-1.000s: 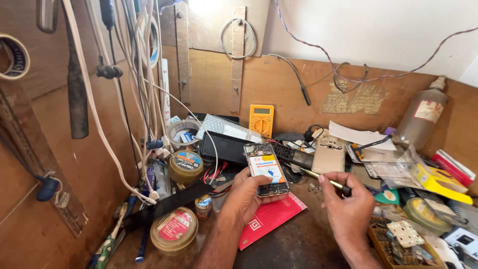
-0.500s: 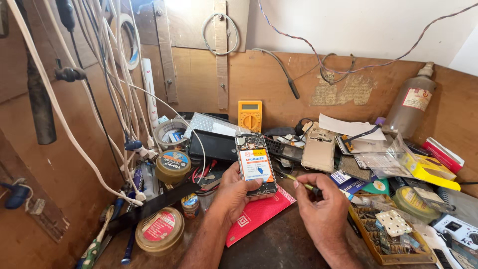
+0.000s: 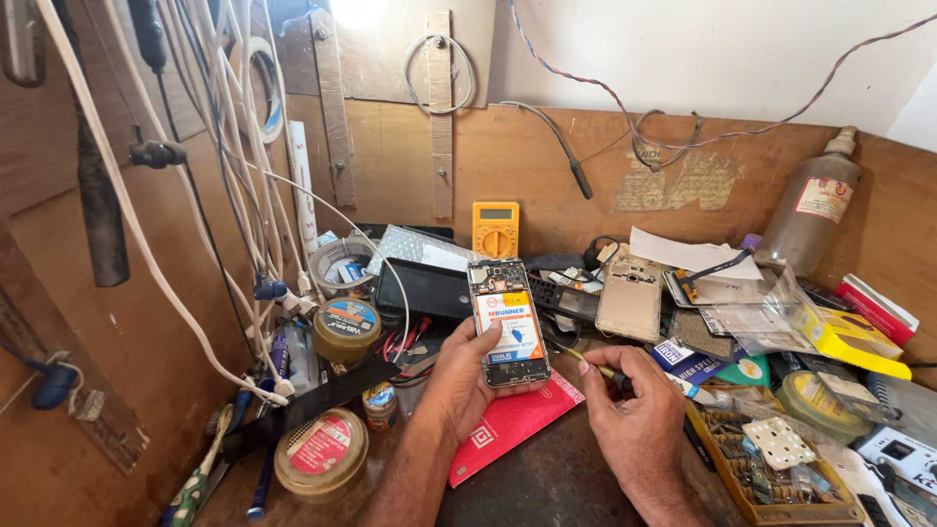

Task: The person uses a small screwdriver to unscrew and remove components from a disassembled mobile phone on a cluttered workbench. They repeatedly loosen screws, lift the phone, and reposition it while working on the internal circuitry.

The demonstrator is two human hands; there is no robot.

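My left hand (image 3: 462, 376) grips an opened phone (image 3: 507, 320) with its back cover off, showing the circuit board at the top and a white and orange battery below. The phone is tilted up above a red booklet (image 3: 512, 420) on the bench. My right hand (image 3: 634, 410) holds a small screwdriver (image 3: 591, 366) with a yellow-green shaft. Its tip points left, near the phone's lower right edge; whether it touches is unclear.
A yellow multimeter (image 3: 496, 228) leans on the back wall. A gold phone cover (image 3: 630, 299), a black device (image 3: 425, 289), round tins (image 3: 346, 328) (image 3: 319, 452), a parts tray (image 3: 766, 459), a plastic bottle (image 3: 810, 210) and hanging white cables (image 3: 210, 176) crowd the bench.
The view has shifted right and down. The phone has come slightly closer and more upright in my left hand. My right hand with the screwdriver has stayed close by its right side.
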